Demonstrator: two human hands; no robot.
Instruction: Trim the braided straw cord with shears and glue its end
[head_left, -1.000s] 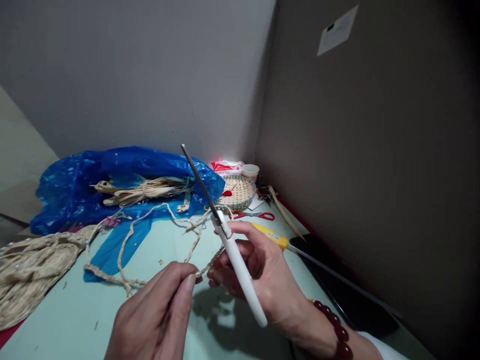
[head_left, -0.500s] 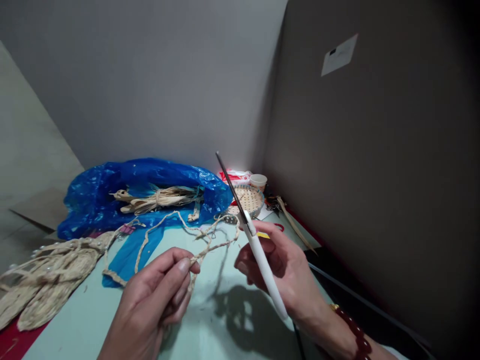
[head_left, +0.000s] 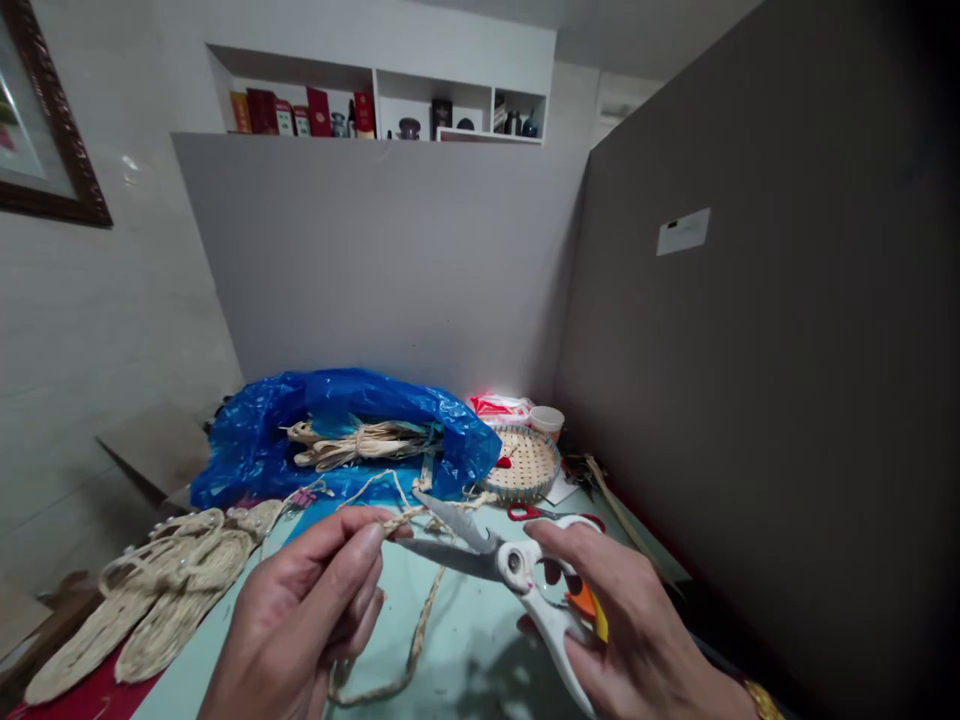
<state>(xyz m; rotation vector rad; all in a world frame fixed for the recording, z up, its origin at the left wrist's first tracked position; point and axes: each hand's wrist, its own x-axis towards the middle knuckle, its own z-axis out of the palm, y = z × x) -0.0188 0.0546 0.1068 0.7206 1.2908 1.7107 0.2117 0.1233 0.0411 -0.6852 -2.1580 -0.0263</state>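
The left hand (head_left: 307, 600) pinches a braided cord (head_left: 422, 622) between thumb and forefinger; at its three o'clock, the right hand (head_left: 630, 605) curls fingers around parted scissors (head_left: 514, 565). Seemingly trimming; next calls for blades clear of fingertips.

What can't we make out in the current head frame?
- Pinched stretch of the beige braided straw cord: head view, covered by left hand's fingers.
- Most of the yellow-and-orange object: head view, behind the right hand and white-handled metal scissors.
- Any print on the white rectangular label: head view, too small.
- Rest of the brown-framed picture: head view, cut off by left edge.
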